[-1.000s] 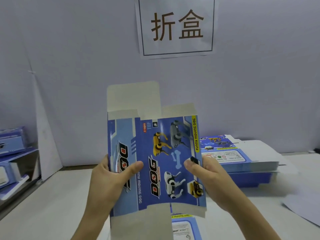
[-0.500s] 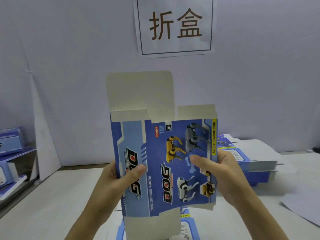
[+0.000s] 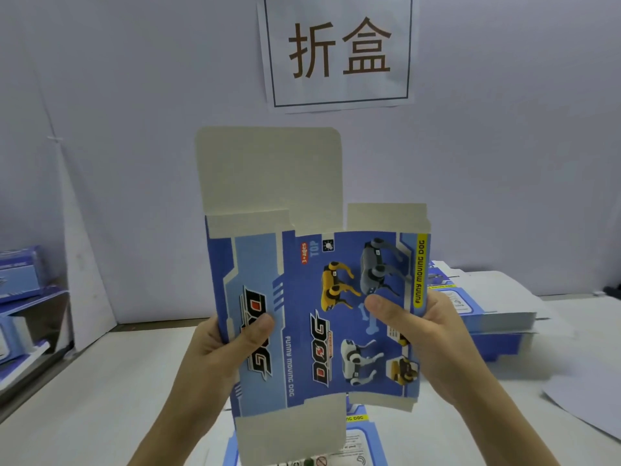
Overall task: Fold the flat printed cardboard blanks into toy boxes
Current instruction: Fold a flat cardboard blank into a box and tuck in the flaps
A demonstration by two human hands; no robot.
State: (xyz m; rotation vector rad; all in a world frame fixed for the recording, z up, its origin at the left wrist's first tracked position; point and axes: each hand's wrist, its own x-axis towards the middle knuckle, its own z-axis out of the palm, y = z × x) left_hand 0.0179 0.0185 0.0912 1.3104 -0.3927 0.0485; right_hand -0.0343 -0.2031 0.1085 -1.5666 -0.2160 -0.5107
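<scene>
The blue printed cardboard blank with robot-dog pictures point(image 3: 302, 297) was held upright in the air above the white table point(image 3: 84, 398), likely so that its creases could be worked open. The left hand point(image 3: 215, 358) and right hand point(image 3: 437, 341), well apart, each pinched a side edge, thumb in front. Compared with a second earlier, the blank sat higher and faced the camera more squarely. A stack of flat blue blanks point(image 3: 497, 317) lay behind it to the right.
</scene>
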